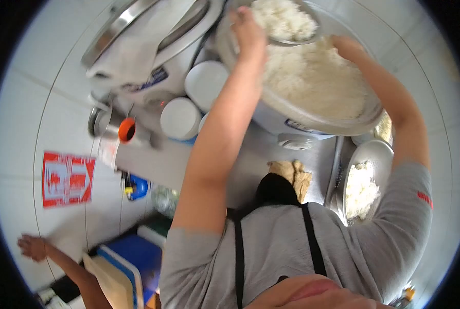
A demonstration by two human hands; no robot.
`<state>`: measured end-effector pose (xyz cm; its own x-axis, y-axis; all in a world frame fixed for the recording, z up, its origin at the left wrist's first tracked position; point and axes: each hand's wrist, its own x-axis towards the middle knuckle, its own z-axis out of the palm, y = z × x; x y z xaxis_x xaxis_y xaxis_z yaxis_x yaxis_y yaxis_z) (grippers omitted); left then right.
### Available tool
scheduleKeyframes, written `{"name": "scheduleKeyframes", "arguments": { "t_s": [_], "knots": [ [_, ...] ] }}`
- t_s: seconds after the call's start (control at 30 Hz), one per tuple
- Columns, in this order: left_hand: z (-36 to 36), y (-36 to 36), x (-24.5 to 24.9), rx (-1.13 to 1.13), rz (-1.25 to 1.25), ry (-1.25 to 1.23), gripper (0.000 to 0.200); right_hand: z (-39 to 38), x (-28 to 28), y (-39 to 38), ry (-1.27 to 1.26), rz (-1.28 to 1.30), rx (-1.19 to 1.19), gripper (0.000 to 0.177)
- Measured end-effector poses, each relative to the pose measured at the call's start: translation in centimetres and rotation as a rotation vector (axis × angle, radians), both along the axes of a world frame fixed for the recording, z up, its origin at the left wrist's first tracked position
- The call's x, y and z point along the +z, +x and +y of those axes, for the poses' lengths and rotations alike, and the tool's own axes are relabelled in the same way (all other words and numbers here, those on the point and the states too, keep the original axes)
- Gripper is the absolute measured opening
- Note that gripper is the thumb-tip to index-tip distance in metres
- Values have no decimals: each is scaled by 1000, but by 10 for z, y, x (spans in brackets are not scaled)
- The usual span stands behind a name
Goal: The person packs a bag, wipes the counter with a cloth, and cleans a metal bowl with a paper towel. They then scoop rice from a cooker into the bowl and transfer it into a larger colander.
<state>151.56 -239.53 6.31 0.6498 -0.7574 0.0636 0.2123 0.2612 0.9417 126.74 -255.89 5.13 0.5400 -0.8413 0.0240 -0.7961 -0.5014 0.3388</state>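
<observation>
A large rice cooker (292, 116) full of white cooked rice (317, 82) stands in front of me at the top. Over its far side is a metal bowl (297, 42) heaped with rice. My left hand (249, 33) is at the bowl's left edge, its fingers closed there and partly out of sight. On the other side, my right hand (347, 47) is over the rice near the cooker's right rim, fingers curled; whatever they hold is hidden.
A second cooker has its metal lid (122, 33) and a cloth (132, 56) on it. White-lidded containers (180, 118) stand beside it. At right is a metal colander (346, 198) with rice. A brown cloth (297, 177) lies near my chest. Another person's hand (33, 247) is at lower left.
</observation>
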Motion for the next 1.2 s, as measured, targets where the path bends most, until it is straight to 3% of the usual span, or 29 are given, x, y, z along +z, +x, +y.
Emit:
{"name": "scheduleKeyframes", "arguments": {
  "t_s": [0.03,0.07,0.1,0.13,0.23,0.27,0.4,0.53,0.57,0.6,0.67,0.73,0.9,1.0,1.1,1.13,1.2],
  "knots": [
    [-3,1,-1,16,-26,37,46,12,3,1,105,-94,0,34],
    [-5,1,-3,34,-51,75,46,-20,-19,-12,134,-30,112,37],
    [-7,-1,-3,53,-78,114,46,-17,-26,-17,128,-106,400,36],
    [-10,-5,-1,66,-100,156,46,-14,-33,-12,176,-219,337,37],
    [-20,-13,3,108,-101,256,46,-43,-57,-18,237,40,227,35],
    [-20,-12,4,126,-77,274,47,-67,-73,-35,283,-120,335,34],
    [4,-17,12,148,-36,186,43,48,-13,12,285,22,187,33],
    [-7,-16,6,197,-59,195,42,24,-47,-3,286,-170,593,34],
    [-17,-18,1,207,-70,192,42,26,-53,2,301,-168,621,36],
    [-49,-15,-19,298,-315,299,43,31,-54,0,310,-166,627,37],
    [-21,-9,1,127,-394,338,45,72,-31,12,355,-172,596,38],
    [-16,-14,4,172,-202,274,45,103,-19,18,434,-221,584,31],
    [15,-22,16,85,-226,188,46,139,2,28,535,-217,619,35],
    [25,-21,17,58,-260,177,47,160,7,23,688,-441,504,38],
    [31,-19,19,45,-307,177,47,153,14,18,1099,-470,204,44],
    [32,-19,20,44,-325,179,47,144,20,12,1145,-350,18,43],
    [29,-22,23,43,-365,196,47,142,27,-1,1124,-445,-132,41]
  ]
}}
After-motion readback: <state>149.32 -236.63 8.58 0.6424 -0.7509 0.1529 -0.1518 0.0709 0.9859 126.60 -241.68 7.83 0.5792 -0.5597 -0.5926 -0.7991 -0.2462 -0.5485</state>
